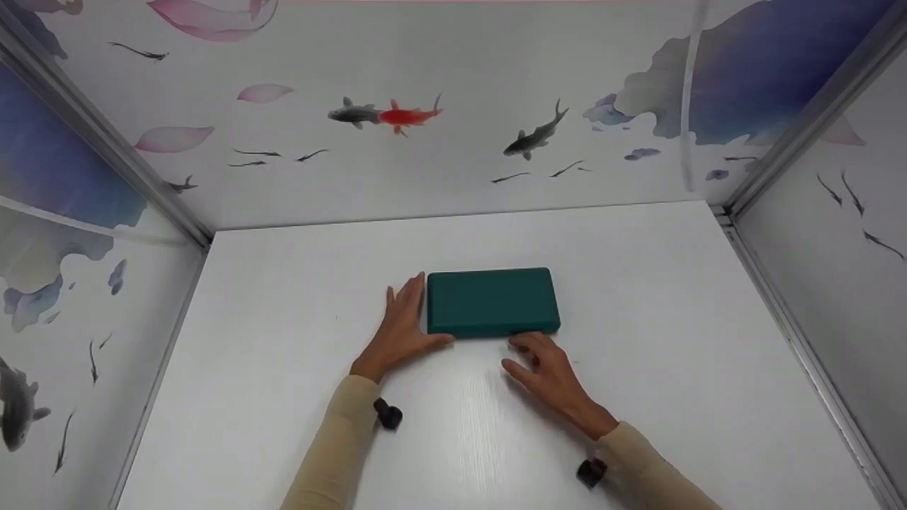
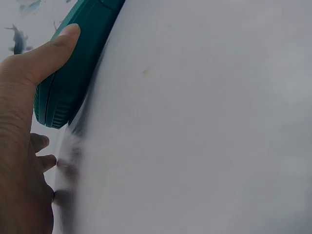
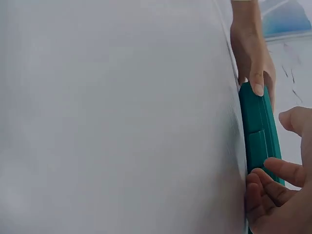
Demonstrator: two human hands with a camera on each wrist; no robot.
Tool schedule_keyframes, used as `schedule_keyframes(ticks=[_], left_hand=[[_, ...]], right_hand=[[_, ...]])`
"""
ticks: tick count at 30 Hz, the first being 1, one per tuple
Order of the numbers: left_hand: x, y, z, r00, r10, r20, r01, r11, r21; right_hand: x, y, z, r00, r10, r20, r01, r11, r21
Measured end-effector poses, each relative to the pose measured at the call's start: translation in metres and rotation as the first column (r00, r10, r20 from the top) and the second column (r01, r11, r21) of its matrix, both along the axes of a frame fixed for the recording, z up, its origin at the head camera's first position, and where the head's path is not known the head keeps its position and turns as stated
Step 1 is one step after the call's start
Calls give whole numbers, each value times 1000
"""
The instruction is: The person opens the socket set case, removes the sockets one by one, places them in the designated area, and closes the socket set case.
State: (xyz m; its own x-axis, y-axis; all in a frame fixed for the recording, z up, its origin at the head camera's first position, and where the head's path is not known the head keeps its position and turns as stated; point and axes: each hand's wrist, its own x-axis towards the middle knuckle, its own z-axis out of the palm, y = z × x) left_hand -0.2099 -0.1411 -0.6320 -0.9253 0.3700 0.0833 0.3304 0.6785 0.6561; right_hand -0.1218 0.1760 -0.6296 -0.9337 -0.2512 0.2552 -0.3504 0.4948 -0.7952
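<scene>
A flat teal plastic case (image 1: 492,301) lies closed on the white table, its long side facing me. My left hand (image 1: 398,334) braces its left end, fingers extended along the short side and thumb against the front edge. In the left wrist view that thumb (image 2: 56,51) lies on the case's ribbed side. My right hand (image 1: 551,379) is at the front edge, right of the middle. Its bent fingertips touch the front side beside a rectangular latch (image 3: 257,148), while the thumb stands apart from the case, as the right wrist view shows.
The white tabletop (image 1: 283,297) runs up to a back panel (image 1: 453,177) printed with fish and petals. Similar printed panels stand on the left (image 1: 78,297) and right (image 1: 815,198), along metal frame rails. Small black devices (image 1: 388,414) sit at both wrists.
</scene>
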Motion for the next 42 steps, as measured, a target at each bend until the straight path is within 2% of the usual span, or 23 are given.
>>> schedule_keyframes(ticks=[7, 15, 23, 27, 30, 33, 37, 42], left_hand=[[-2, 2, -1, 1000, -14, 12, 14, 999, -50], [-4, -1, 1, 999, -22, 25, 24, 997, -79], [-9, 1, -2, 999, -16, -37, 15, 999, -48], [-8, 3, -4, 1000, 2, -21, -2, 1000, -11], [-8, 5, -2, 1000, 23, -2, -23, 1000, 15], [-8, 6, 0, 999, 38, 17, -39, 999, 27], [-7, 5, 2, 999, 43, 25, -44, 998, 46], [-8, 4, 2, 999, 34, 21, -35, 998, 54]], right_hand=[[1, -7, -7, 997, -77, -1, 77, 996, -45], [0, -12, -9, 995, -103, -2, 103, 993, -50], [0, -15, -8, 994, -101, -30, 99, 993, -71], [3, -17, -3, 988, -149, 39, 152, 981, -116], [2, -21, 3, 969, -199, 146, 221, 963, -154], [1, -26, 7, 932, -233, 276, 293, 935, -199], [0, -35, 12, 879, -211, 428, 365, 876, -317], [-2, -49, 16, 842, -162, 514, 422, 791, -443]])
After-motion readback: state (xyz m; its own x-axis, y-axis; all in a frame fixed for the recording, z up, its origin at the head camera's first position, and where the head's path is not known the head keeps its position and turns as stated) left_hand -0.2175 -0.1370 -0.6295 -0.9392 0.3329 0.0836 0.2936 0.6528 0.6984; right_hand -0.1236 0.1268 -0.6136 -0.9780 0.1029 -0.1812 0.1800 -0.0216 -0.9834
